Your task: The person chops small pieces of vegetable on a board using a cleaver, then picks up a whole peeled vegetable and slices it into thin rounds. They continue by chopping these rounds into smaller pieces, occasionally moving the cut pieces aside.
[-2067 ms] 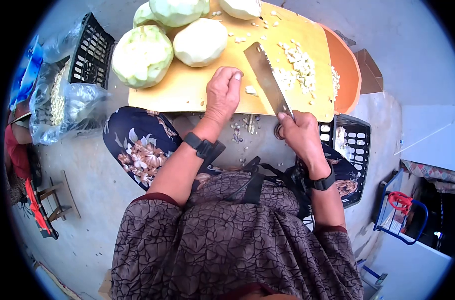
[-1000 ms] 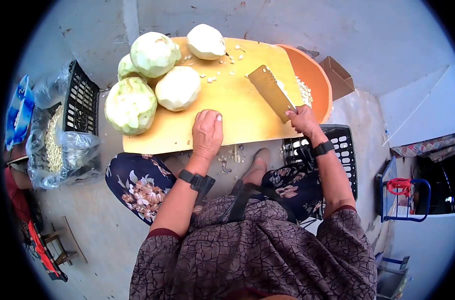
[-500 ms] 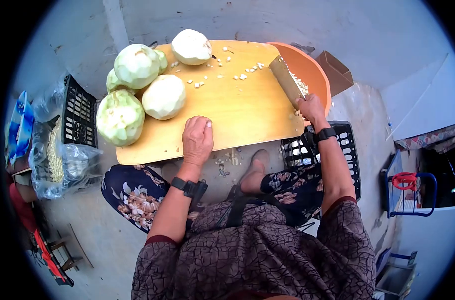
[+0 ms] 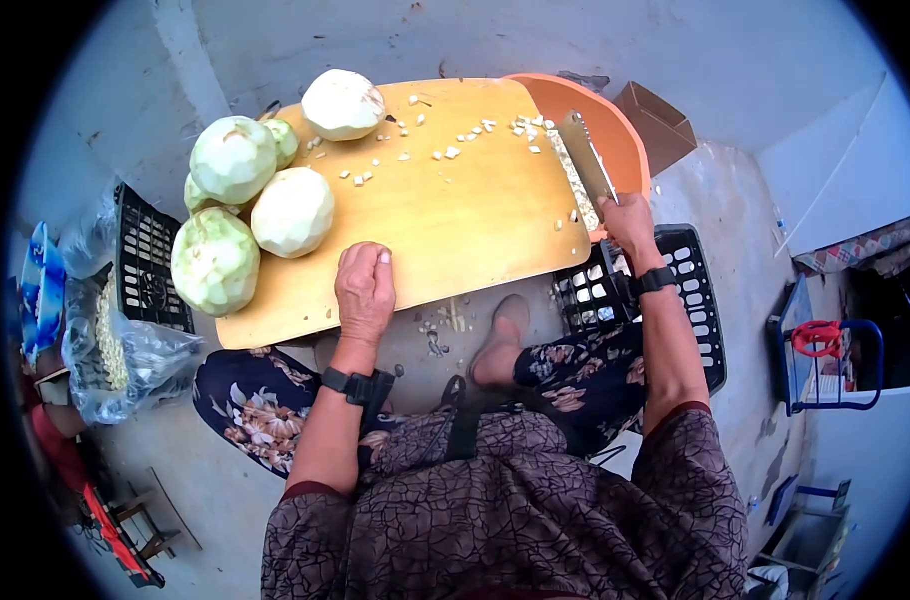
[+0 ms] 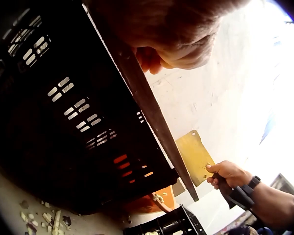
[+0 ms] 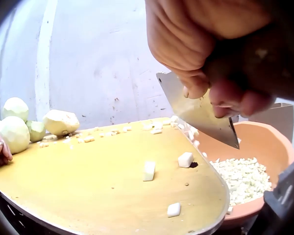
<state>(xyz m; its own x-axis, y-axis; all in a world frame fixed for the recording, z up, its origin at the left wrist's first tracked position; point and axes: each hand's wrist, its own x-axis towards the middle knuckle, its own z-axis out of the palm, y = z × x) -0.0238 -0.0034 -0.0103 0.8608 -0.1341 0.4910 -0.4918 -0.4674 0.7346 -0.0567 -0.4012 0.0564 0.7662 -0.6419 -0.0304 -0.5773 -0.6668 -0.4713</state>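
My right hand (image 4: 630, 222) grips a cleaver (image 4: 587, 155) by its handle, the blade over the orange basin (image 4: 630, 130) just past the board's right edge. White diced pieces (image 6: 242, 178) lie in the basin. My left hand (image 4: 365, 290) rests on the near edge of the yellow board (image 4: 455, 220), fingers curled in and holding nothing. Several peeled, pale green round vegetables (image 4: 293, 212) stand grouped at the board's left end; a whiter one (image 4: 343, 105) sits by the far edge. Loose cubes (image 4: 453, 153) dot the board's far and right sides.
A black plastic crate (image 4: 690, 300) stands at the right below the board; another black crate (image 4: 150, 270) is at the left, near a clear plastic bag (image 4: 140, 365) of pale pieces. A cardboard box (image 4: 657, 125) sits behind the basin. Scraps litter the floor.
The right hand carried the cleaver rightward from the board to the basin, and the heap of diced pieces left the board with it. The left hand stayed at the near edge.
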